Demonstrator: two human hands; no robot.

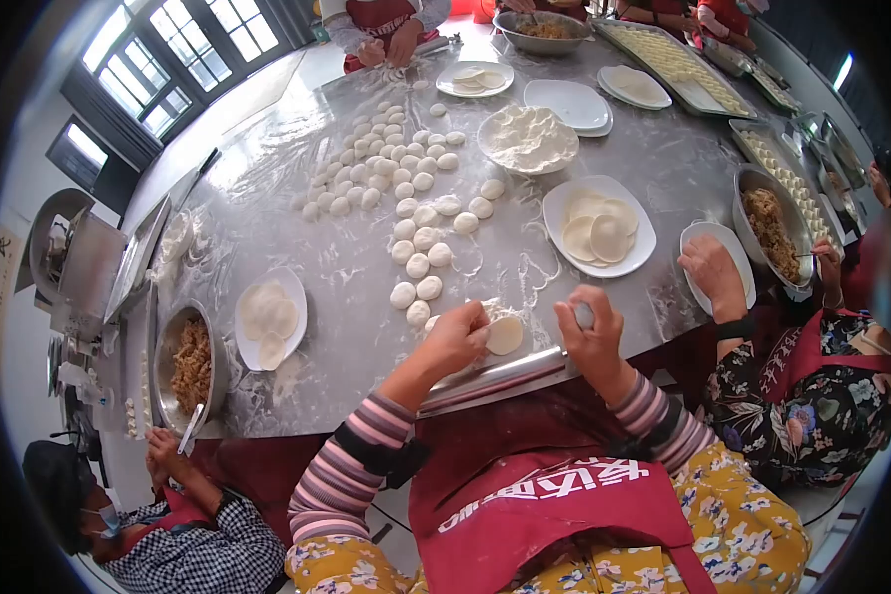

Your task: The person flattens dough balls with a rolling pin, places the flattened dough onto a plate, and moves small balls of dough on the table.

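Note:
A thin round dough wrapper point(506, 336) lies near the table's front edge, its left side at the fingers of my left hand point(457, 335). Those fingers are closed on the wrapper's edge. My right hand point(596, 337) is curled round a rolling pin point(584, 315), of which only a greyish end shows between the fingers. Some loose flour lies behind the wrapper. Flattened dough pieces point(418, 265) run in a band from near my left hand toward the far side. A white plate point(556, 241) with a stack of wrappers point(600, 228) stands beyond my right hand.
A bowl of flour point(528, 137) sits mid-table. Filling bowls stand at left point(191, 366) and right point(770, 223). More wrappers lie on a left plate point(244, 319). Co-workers sit on both sides; one hand point(713, 269) reaches over the right plate point(740, 252). Trays of dumplings point(673, 64) stand far right.

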